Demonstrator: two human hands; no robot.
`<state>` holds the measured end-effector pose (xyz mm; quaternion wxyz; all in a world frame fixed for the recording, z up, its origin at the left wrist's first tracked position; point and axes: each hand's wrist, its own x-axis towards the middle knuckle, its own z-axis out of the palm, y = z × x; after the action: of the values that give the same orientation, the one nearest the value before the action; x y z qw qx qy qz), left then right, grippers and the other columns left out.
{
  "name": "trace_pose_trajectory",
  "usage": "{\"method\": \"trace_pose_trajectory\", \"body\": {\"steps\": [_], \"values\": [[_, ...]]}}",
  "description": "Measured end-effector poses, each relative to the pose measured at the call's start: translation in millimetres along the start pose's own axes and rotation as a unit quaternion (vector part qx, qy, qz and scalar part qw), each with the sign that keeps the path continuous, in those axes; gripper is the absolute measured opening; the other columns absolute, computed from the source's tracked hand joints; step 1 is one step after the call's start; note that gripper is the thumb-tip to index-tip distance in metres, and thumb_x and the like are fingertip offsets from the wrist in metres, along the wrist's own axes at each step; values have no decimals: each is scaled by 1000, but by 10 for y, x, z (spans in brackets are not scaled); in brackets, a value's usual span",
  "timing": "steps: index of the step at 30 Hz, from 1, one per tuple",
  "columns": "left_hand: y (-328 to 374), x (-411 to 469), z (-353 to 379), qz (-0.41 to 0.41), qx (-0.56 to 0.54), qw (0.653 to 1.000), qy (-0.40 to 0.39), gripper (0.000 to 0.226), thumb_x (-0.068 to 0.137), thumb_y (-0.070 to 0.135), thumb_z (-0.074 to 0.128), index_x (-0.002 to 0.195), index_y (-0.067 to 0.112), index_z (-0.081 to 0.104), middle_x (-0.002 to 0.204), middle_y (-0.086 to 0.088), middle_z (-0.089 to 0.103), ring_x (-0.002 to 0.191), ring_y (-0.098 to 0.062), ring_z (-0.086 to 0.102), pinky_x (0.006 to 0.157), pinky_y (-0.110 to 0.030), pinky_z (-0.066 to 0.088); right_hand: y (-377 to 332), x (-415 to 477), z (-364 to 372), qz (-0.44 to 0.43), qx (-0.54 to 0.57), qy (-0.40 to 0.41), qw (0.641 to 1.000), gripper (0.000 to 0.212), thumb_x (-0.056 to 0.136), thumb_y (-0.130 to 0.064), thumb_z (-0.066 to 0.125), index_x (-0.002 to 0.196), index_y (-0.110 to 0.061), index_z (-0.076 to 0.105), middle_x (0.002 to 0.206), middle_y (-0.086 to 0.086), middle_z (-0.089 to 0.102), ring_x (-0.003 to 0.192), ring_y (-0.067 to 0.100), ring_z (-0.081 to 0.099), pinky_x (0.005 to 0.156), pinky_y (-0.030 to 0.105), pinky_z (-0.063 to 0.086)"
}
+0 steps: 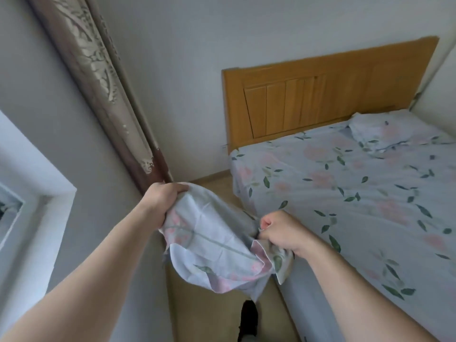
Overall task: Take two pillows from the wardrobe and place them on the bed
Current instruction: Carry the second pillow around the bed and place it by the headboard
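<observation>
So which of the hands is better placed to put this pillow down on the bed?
Probably the right hand: it grips the pillow at the bed edge, while the left hand holds the end over the floor, by the curtain.

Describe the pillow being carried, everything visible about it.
The pillow is soft and limp, in pale blue cloth printed with pink flowers and green leaves, matching the sheet. It hangs sagging above the floor beside the bed, the left hand gripping its upper corner, the right hand its opposite end.
</observation>
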<state>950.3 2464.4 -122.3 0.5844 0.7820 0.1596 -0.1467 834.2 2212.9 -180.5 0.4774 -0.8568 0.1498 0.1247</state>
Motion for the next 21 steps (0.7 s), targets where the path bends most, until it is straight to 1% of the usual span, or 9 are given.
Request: {"method": "trace_pose_trajectory", "body": {"steps": [3, 6, 9, 11, 13, 14, 16, 18, 21], "values": [[505, 925, 338, 30, 25, 999, -8, 37, 72, 29, 81, 100, 5, 75, 97, -12, 77, 90, -33, 74, 89, -49, 60, -176, 896, -188, -6, -4, -49, 999, 28, 70, -1, 59, 52, -17, 47, 50, -4, 44, 48, 13, 41, 44, 24, 27], [1110, 1852, 781, 44, 52, 997, -37, 42, 62, 34, 83, 95, 9, 78, 96, -12, 78, 88, -33, 75, 87, -49, 61, -335, 1834, -507, -20, 1, -85, 996, 26, 73, 1, 58, 54, -16, 57, 52, -3, 53, 50, 14, 49, 47, 22, 33], [1836, 2572, 1281, 44, 97, 992, -62, 43, 67, 36, 81, 101, 9, 75, 97, -14, 76, 86, -35, 74, 82, -50, 62, -522, 2665, -1000, -22, 11, -104, 994, 27, 71, 0, 60, 52, -18, 56, 56, 1, 53, 54, 18, 47, 48, 24, 32], [2337, 2966, 1646, 62, 128, 987, -78, 37, 76, 35, 77, 101, 8, 73, 97, -14, 75, 87, -36, 72, 83, -50, 61, -641, 3115, -1389, -13, 17, -88, 996, 31, 71, -1, 61, 46, -20, 55, 51, -6, 51, 50, 13, 45, 47, 23, 33], [2805, 3290, 2001, 74, 152, 981, -94, 38, 78, 35, 76, 103, 7, 71, 99, -15, 74, 89, -37, 72, 83, -52, 61, -755, 3465, -1757, -1, 30, -74, 997, 39, 74, 0, 61, 42, -20, 52, 45, -12, 48, 43, 6, 42, 47, 22, 33], [3055, 3486, 2238, 75, 161, 978, -108, 38, 79, 35, 76, 104, 7, 70, 99, -15, 73, 90, -37, 71, 83, -52, 60, -782, 3664, -1977, 11, 43, -57, 997, 42, 76, 1, 61, 41, -20, 50, 41, -13, 45, 39, 3, 40, 46, 22, 33], [3463, 3794, 2651, 95, 183, 970, -133, 34, 84, 32, 75, 103, 5, 68, 97, -16, 71, 89, -36, 70, 77, -46, 61, -809, 3946, -2352, 31, 54, -4, 998, 42, 78, 1, 59, 42, -19, 48, 38, -13, 43, 36, 2, 37, 46, 23, 32], [3945, 4132, 3279, 110, 194, 957, -184, 27, 88, 29, 74, 97, 4, 68, 94, -15, 72, 82, -32, 69, 72, -40, 60, -755, 4337, -2838, 64, 76, 95, 991, 40, 79, 0, 58, 45, -19, 46, 41, -11, 44, 42, 7, 41, 47, 24, 33], [4590, 4608, 4207, 153, 204, 936, -244, 18, 92, 20, 69, 82, 6, 64, 97, -17, 72, 74, -27, 66, 78, -42, 59, -677, 4914, -3569, 93, 68, 250, 961, 39, 80, 2, 53, 51, -20, 39, 52, -3, 40, 53, 14, 39, 50, 26, 31]]}}
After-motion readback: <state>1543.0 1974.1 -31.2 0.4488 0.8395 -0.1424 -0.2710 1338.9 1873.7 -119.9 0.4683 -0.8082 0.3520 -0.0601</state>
